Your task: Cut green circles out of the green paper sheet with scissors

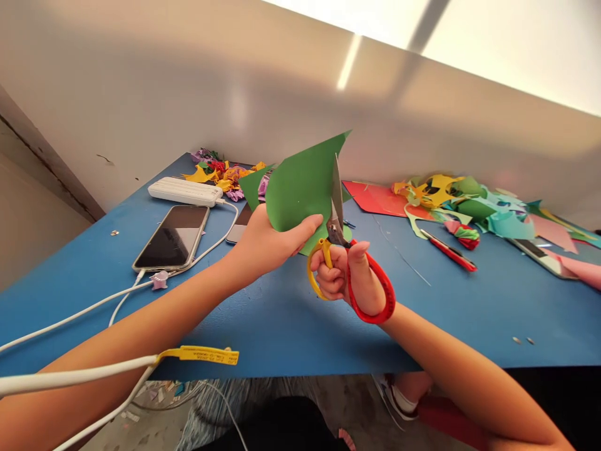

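Observation:
A sheet of green paper point(303, 178) is pinched in my left hand point(277, 235), thumb on its near face, and stands raised above the table with a pointed top corner. My right hand point(347, 275) grips scissors point(387, 291) with one yellow and one red handle loop. Their metal blades point upward at the paper's right edge. The blades look nearly closed; whether paper lies between them I cannot tell. More green paper shows behind and below the sheet, partly hidden by my hands.
On the blue table point(277, 335), a phone point(173, 238) and a white power bank point(185, 190) with cables lie left. Crumpled paper pieces point(230, 175) sit behind. At right are red paper point(375, 197), paper scraps point(469, 194) and a red utility knife point(449, 249). A wall stands behind.

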`<state>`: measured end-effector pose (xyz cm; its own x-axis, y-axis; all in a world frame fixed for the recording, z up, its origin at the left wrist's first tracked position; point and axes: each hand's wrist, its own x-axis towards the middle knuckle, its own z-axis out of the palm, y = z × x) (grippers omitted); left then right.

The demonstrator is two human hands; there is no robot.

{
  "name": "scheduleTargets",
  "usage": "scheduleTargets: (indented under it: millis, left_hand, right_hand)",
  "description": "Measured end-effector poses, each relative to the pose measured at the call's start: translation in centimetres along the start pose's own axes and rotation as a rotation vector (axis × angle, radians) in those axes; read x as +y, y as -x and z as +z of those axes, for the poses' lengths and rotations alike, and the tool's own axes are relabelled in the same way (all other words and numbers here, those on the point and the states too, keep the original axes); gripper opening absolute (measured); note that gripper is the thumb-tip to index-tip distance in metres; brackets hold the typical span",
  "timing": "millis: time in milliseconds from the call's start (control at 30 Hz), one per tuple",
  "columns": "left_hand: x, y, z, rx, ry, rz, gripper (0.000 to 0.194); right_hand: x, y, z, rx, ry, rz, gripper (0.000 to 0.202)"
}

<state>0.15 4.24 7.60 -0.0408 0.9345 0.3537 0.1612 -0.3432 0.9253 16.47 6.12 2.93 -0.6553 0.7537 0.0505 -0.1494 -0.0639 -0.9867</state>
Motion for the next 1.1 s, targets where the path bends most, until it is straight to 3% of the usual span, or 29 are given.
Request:
scheduleTargets:
  millis: [200,367,567,867,1100]
  left_hand:
    - [-0.4,-0.2,-0.2,-0.021,0.049,-0.017,0.034]
    - [-0.7,0.0,-0.2,0.043,0.024,-0.032,0.034]
    - [-1.0,-0.2,0.0,0.130,0.126,0.007,0.018]
    - [-0.8,0.0,-0.4,0.186,0.176,-0.004,0.035]
    - [-0.7,0.6,0.1,0.079,0.055,0.053,0.027]
  right_hand:
    - [0.2,0.0,-0.1,0.047,-0.003,0.012,0.073]
    - [0.4,0.0,-0.2,0.055,0.004,0.025,0.071]
    - [1.2,0.1,-0.4,-0.054,0.023,0.045,0.069]
    - [0.4,0.4,-0.5,-0.328,0.184,-0.043,0.088]
    - [0.7,0.4,-0.6,-0.251,0.163,-0.121,0.096]
